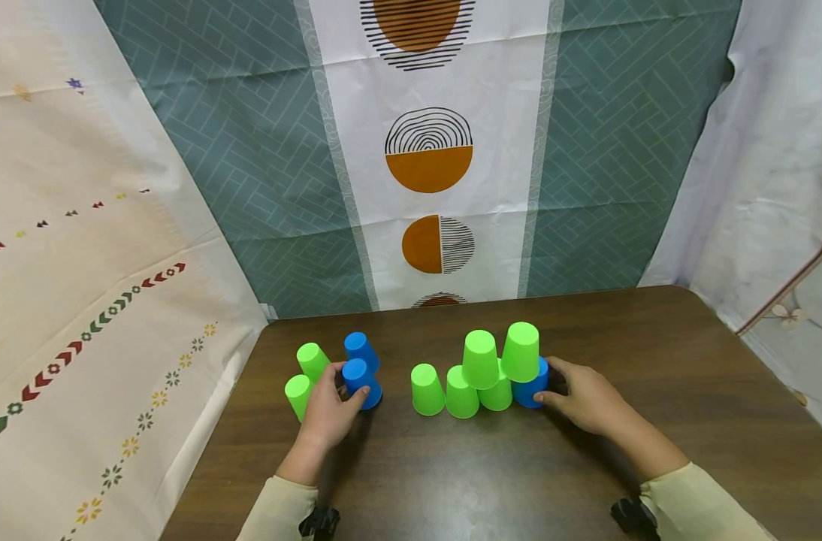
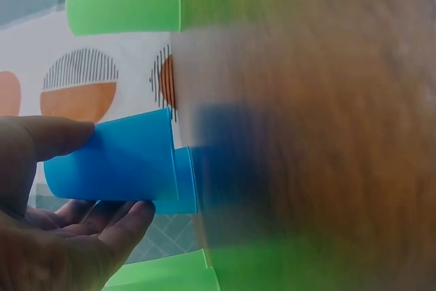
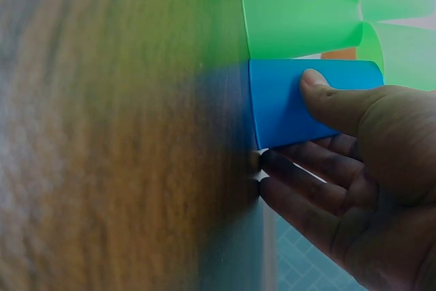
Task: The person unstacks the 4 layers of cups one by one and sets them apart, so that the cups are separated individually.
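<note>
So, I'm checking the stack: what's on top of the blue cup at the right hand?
An upturned green cup rests partly on the blue cup, partly on its green neighbour. It hides some of the blue cup's top.

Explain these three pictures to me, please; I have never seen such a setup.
There is no machine: the left grip and the right grip are a person's bare hands. The widest picture comes from a camera worn on the head, looking forward and down. The other two come from a camera on each wrist, watching that hand's work up close, so the table appears turned on its side.

On it are upside-down cups. To the left are two green cups and two blue ones; the left grip holds the nearer blue cup. To the right, a bottom row of three green cups and one blue cup carries two upper green cups. The right grip holds that row's blue cup, at the right end.
</note>
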Demonstrator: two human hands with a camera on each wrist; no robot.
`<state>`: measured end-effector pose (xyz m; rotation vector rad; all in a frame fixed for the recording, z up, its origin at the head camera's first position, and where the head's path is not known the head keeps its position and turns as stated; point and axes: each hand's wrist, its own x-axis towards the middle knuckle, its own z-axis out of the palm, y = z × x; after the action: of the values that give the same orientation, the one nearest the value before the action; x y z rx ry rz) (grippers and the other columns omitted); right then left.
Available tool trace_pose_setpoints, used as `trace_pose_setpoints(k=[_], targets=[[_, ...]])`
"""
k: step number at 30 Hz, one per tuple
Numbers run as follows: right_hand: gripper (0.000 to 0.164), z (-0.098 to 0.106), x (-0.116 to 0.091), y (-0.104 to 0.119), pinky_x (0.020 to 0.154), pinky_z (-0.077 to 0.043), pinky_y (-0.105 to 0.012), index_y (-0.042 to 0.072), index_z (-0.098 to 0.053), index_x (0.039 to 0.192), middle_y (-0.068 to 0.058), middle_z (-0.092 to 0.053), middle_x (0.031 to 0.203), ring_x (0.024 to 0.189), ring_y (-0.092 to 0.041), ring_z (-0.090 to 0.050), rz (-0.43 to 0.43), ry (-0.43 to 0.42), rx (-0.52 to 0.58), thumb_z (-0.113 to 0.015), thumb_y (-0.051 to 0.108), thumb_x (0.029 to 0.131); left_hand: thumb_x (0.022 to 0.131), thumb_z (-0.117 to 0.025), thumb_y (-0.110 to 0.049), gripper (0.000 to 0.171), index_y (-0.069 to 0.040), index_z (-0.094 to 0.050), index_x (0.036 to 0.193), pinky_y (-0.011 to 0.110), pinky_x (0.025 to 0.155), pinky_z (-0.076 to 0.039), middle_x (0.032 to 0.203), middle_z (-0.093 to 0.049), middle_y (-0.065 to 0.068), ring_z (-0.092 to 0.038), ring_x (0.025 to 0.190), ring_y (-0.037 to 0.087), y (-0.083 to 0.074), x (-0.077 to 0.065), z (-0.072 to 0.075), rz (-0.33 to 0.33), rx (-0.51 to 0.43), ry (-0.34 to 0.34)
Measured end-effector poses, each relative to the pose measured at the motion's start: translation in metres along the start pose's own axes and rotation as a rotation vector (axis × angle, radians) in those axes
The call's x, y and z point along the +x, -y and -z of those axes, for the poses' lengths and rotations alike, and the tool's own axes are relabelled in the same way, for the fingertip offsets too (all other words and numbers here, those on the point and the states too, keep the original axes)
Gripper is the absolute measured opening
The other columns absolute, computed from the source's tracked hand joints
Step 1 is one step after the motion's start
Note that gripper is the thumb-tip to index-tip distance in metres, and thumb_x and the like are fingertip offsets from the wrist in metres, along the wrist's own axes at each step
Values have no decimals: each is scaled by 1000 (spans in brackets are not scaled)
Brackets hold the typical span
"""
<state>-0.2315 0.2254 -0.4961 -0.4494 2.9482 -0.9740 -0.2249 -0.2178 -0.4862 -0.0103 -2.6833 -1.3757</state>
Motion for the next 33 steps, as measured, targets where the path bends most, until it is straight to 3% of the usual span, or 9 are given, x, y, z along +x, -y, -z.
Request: trace_pose_setpoints(k=[33], targets=[[70, 1, 0, 0, 98, -51, -68, -3, -52, 148, -23, -67, 134, 123, -47, -63, -10, 6, 2, -80, 32, 94, 96, -77, -12, 55, 5, -47, 140, 58, 107, -48, 142, -56, 29, -57, 132, 47, 1, 1, 1, 52, 51, 48]])
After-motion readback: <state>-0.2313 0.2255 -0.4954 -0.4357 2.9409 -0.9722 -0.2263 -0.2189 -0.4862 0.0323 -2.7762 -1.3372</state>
